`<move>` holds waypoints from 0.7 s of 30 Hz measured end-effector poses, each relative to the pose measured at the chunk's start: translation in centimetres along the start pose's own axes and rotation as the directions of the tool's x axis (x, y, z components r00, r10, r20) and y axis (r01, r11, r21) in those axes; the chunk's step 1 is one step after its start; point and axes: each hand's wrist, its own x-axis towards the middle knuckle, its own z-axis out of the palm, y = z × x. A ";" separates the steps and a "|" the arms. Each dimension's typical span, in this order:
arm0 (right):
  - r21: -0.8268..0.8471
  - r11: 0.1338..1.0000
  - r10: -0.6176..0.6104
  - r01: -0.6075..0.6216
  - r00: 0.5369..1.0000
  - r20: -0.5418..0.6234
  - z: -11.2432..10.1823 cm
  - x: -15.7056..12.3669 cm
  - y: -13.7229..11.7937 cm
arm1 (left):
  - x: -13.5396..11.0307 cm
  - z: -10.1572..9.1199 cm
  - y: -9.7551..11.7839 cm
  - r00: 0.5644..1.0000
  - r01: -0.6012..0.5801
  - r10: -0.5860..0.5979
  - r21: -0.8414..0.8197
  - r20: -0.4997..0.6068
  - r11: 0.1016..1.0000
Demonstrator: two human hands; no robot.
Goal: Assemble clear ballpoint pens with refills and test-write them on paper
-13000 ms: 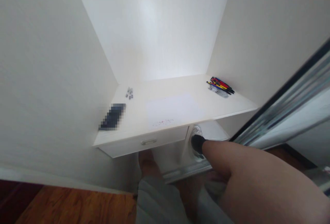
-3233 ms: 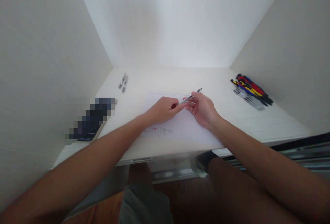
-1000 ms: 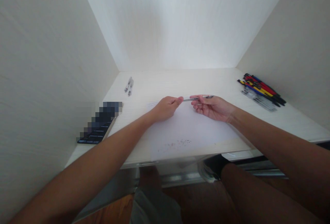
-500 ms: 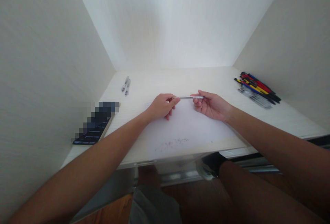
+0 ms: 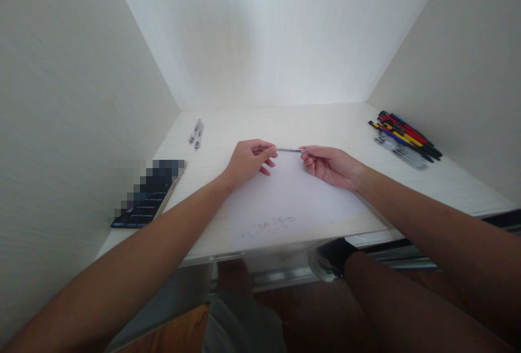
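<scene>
Slim pen point(image 5: 290, 150) held betw. both hands, over far part of paper point(image 5: 301, 196)

Paper = white sheet, flat on white desk point(image 5: 260, 120); all places given rel. to it. Small red + dark marks point(image 5: 271, 226) on its near part, approx. mid-width.

L hand point(image 5: 250, 162): over paper's far L part, thumb + index pinching pen's L end; other fingers loosely bent, off the pen. R hand point(image 5: 330, 167): over paper's far R part, thumb + index gripping pen's R end, remaining fingers curled in twd palm. Pen lies approx. level, crosswise, mid-length bare betw. the two grips. Too thin/blurred to read any detail on it, incl. which end is the tip.

Beyond paper's far L corner: a few clear pens point(image 5: 196, 135), side by side, dark bits at near ends. L of paper: dark flat device point(image 5: 142, 216), partly pixelated, nr L wall point(image 5: 81, 98).

Well R of paper, nr R wall point(image 5: 459, 82): pile of coloured pens point(image 5: 407, 135) (red, yellow, blue, blk), w/ batch of clear pens point(image 5: 402, 155) along its near side; exact no. can't be told.

Below paper's near edge, under desk: drawer handle point(image 5: 230, 257), grey shorts point(image 5: 244, 323), wood floor point(image 5: 183, 334).
</scene>
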 end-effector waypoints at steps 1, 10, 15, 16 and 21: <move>-0.017 1.000 -0.011 0.011 1.000 0.005 0.0 0.0 0.0 | 0.0 0.0 0.1 1.000 0.003 -0.003 -0.002 0.003 1.000; -0.089 0.994 -0.059 0.061 0.998 0.025 -0.1 -0.1 0.2 | 0.0 0.5 0.3 0.999 0.040 -0.040 0.044 -0.019 0.998; -0.110 0.992 -0.065 0.068 0.998 0.025 -0.3 -0.1 0.3 | 0.0 0.4 0.4 0.999 0.039 -0.039 0.077 -0.008 0.996; -0.116 0.991 -0.066 0.069 0.997 0.027 -0.3 -0.1 0.3 | 0.0 0.3 0.4 0.999 0.038 -0.038 0.079 -0.003 0.996; -0.148 0.986 -0.071 0.073 0.997 0.021 -0.1 -0.2 0.3 | 0.0 0.4 0.3 0.999 0.046 -0.047 0.087 0.009 0.995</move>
